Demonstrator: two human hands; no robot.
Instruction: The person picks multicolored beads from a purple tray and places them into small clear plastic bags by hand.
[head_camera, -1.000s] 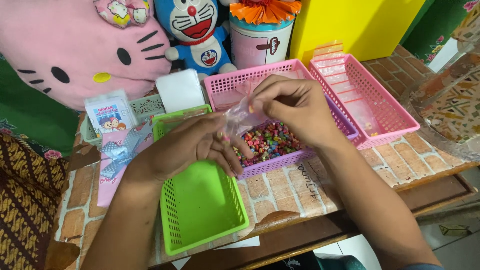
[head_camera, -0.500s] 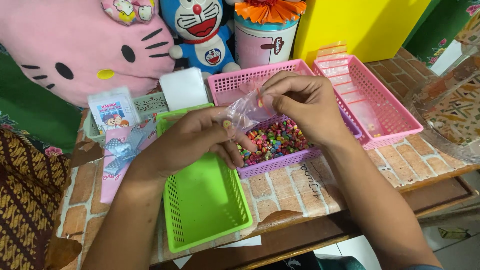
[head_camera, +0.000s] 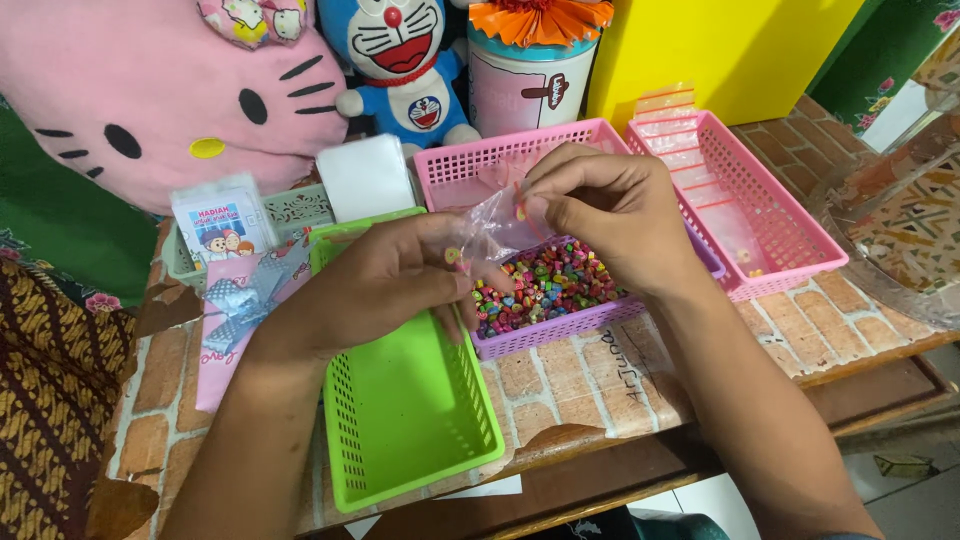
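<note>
Pink cat-face plush (head_camera: 130, 100) far left, behind counter (head_camera: 570, 375). Small card packet (head_camera: 218, 225) just beside it. Green basket (head_camera: 410, 400) at front. Left hand (head_camera: 385, 285) over green basket, fingers closed, pinching lower edge of small clear plastic bag (head_camera: 497, 225). Bag held above purple basket (head_camera: 560, 325) of mixed coloured beads (head_camera: 545, 285). Right hand (head_camera: 610, 205) closed on bag's top. Pink basket (head_camera: 790, 240) at right, holding clear bags.

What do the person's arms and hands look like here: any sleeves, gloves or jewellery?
Both forearms are bare to the frame edge. The left hand and right hand wear no gloves, and no rings, watch or bracelets show. No sleeves are in view.
</note>
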